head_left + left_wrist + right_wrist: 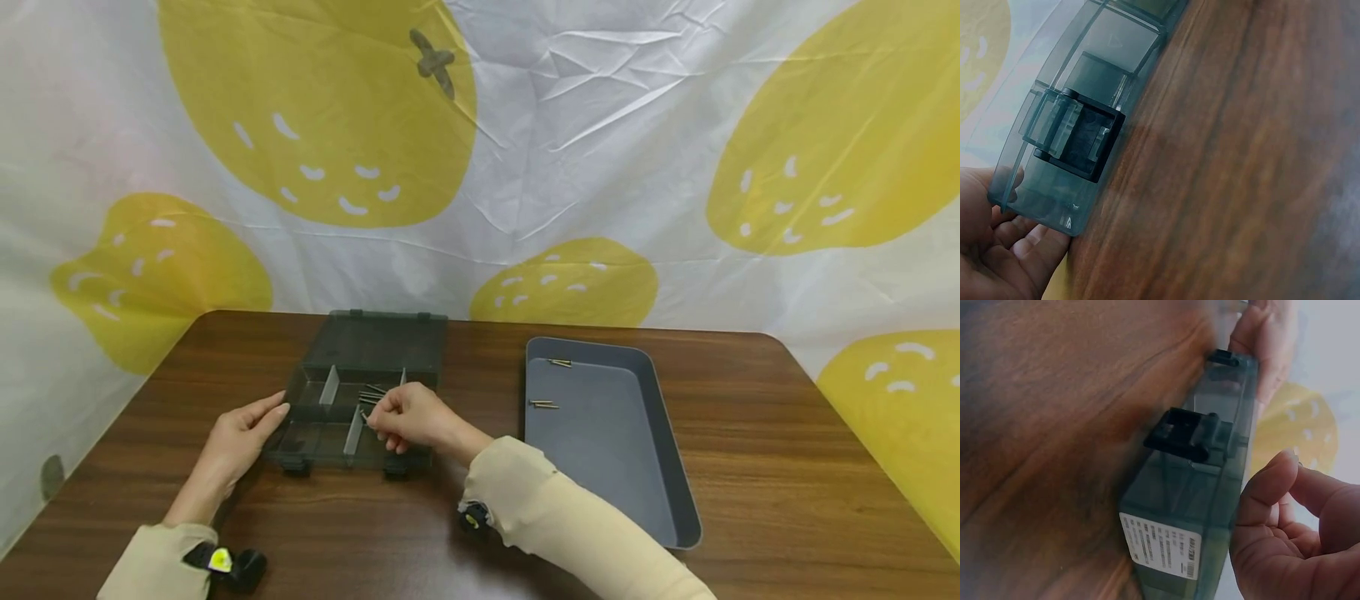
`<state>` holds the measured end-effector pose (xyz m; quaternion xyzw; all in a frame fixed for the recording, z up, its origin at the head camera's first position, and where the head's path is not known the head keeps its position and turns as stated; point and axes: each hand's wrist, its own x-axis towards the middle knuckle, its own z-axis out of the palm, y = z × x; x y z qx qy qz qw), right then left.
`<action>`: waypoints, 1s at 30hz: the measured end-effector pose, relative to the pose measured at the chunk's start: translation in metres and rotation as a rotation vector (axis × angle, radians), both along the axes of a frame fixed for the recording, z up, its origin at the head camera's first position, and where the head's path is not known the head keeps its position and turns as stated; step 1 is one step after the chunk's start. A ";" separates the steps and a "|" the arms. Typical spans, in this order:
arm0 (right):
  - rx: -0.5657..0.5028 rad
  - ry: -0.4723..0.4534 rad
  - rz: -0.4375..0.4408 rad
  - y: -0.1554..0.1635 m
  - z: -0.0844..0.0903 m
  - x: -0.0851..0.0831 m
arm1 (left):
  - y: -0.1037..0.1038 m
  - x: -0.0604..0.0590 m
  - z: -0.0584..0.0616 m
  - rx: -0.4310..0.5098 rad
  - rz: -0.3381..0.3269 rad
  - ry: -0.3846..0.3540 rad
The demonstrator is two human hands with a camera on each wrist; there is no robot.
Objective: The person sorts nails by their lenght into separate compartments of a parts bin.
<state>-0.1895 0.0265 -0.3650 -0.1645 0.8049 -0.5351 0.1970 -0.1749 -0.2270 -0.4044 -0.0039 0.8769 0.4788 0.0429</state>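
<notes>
Box (352,400) sits lower left-centre on table (750,467), lid open. Left hand (240,437) w/ straight fingers touching its left edge. Right hand (408,417) over box, fingers curled, pinching a screw (365,418). Tray (600,433) at right.

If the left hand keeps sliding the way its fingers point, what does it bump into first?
Almost surely the organizer box. The left hand points right, its fingertips already at the box's left wall, as the left wrist view shows. Nothing lies between them.
</notes>
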 end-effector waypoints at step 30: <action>-0.061 -0.026 -0.023 0.002 -0.007 0.003 | 0.000 0.001 -0.001 0.005 0.000 -0.007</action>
